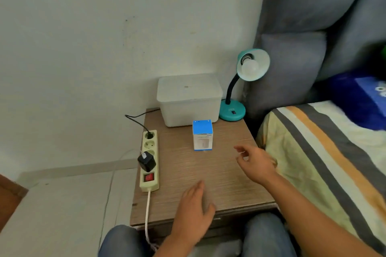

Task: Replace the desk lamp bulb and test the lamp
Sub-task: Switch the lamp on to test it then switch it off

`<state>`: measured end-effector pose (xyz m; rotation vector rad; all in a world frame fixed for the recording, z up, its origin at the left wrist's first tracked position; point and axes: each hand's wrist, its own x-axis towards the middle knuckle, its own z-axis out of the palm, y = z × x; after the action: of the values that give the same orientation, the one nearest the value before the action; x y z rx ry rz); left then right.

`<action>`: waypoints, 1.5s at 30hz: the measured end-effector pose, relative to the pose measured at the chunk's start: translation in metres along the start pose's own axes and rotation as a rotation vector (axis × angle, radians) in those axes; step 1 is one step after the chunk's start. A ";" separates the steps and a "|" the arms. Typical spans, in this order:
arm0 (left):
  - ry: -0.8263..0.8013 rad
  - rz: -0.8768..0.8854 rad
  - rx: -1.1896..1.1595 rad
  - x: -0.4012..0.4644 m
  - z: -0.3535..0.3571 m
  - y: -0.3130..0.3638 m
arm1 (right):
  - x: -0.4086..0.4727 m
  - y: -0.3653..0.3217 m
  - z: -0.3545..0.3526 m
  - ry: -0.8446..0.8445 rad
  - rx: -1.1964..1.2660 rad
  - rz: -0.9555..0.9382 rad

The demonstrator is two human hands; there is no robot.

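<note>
Wood-grain bedside table (225, 175) seen from above, with both hands over its near half. Left hand (195, 204) lies flat near the front edge, fingers together and extended, holding nothing. Right hand (255, 164) hovers over the table's right side, fingers loosely curled and apart, also empty. Just beyond and between the two hands stands a blue-and-white bulb box (202, 137), upright and untouched. Farther back, beyond the right hand, a teal desk lamp (240, 89) stands at the rear right corner; its shade tilts toward the viewer, showing a white bulb (249, 67) seated in the socket. A white lidded container (189, 100) sits beside the lamp's base, behind the box. To the left of the left hand, a pale power strip (149, 160) runs along the table's left edge, carrying a black plug (149, 134), a black adapter (146, 161) and a red switch (148, 177). A striped bedcover (323, 152) lies to the right of the right hand.
</note>
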<state>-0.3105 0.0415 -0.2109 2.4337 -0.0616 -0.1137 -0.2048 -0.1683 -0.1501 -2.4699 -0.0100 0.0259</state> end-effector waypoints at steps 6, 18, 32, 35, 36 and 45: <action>-0.085 0.098 0.039 0.091 0.026 0.054 | 0.031 0.050 -0.016 0.023 0.027 0.059; -0.027 0.118 0.207 0.259 0.062 0.081 | 0.157 0.083 0.003 0.030 -0.080 -0.050; 0.078 0.182 0.328 0.310 0.091 0.060 | 0.217 0.114 0.033 0.112 -0.147 -0.225; 0.071 0.185 0.330 0.309 0.091 0.058 | 0.218 0.114 0.034 0.136 -0.121 -0.252; 0.070 0.185 0.332 0.309 0.091 0.059 | 0.217 0.115 0.033 0.135 -0.110 -0.255; 0.054 0.183 0.341 0.308 0.090 0.058 | 0.221 0.121 0.034 0.139 -0.088 -0.259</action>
<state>-0.0140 -0.0840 -0.2618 2.7543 -0.3005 0.0489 0.0154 -0.2385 -0.2558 -2.5336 -0.2762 -0.2630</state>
